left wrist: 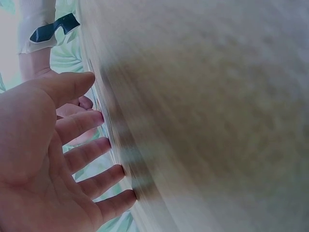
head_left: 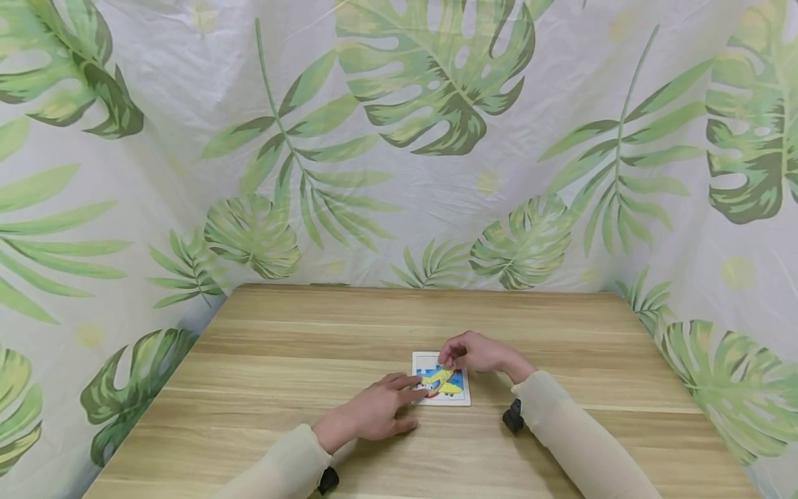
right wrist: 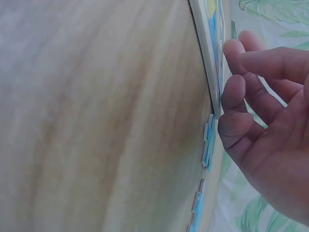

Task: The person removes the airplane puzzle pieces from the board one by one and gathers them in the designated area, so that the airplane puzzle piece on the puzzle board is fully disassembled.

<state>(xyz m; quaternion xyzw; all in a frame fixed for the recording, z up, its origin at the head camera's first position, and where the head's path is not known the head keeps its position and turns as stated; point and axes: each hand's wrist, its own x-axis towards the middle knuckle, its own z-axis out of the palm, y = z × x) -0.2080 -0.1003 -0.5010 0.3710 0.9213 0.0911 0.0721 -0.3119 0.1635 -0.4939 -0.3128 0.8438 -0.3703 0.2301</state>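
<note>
the head camera looks from high and farther back, forward and down, over the tabletop (head_left: 280,346) to the leaf-patterned cloth (head_left: 436,173) behind. the left wrist camera is very near to the left hand (left wrist: 53,154), low and turned sideways, so the tabletop stands steeply at the right of its view, while the right wrist camera, equally near to the right hand (right wrist: 270,116), has the tabletop at the left. all three views share the right hand; the head and right wrist views share the picture board (head_left: 465,396), the latter almost edge-on.
</note>
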